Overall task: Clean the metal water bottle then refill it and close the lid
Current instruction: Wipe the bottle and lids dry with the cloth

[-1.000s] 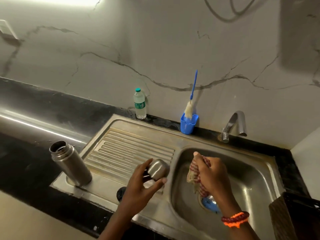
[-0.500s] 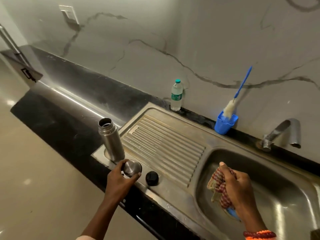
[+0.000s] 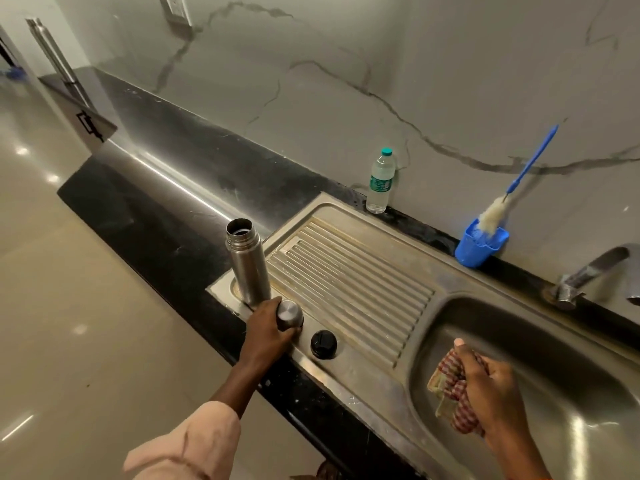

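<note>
Left hand (image 3: 266,332) gripping steel cup lid (image 3: 289,315), sitting just at 5 o'clock of open metal bottle (image 3: 248,262); right hand (image 3: 491,393) clutching checked cloth (image 3: 450,393) over sink basin (image 3: 519,327).

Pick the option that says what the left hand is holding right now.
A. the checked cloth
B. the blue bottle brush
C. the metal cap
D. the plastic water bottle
C: the left hand grips the metal cap on the drainboard beside the open metal bottle; the right hand holds the cloth.

Left hand (image 3: 268,332) grips steel cap (image 3: 289,315) on drainboard (image 3: 349,282), beside open bottle (image 3: 247,261). Right hand (image 3: 491,389) holds checked cloth (image 3: 450,393) over basin (image 3: 554,362).
</note>
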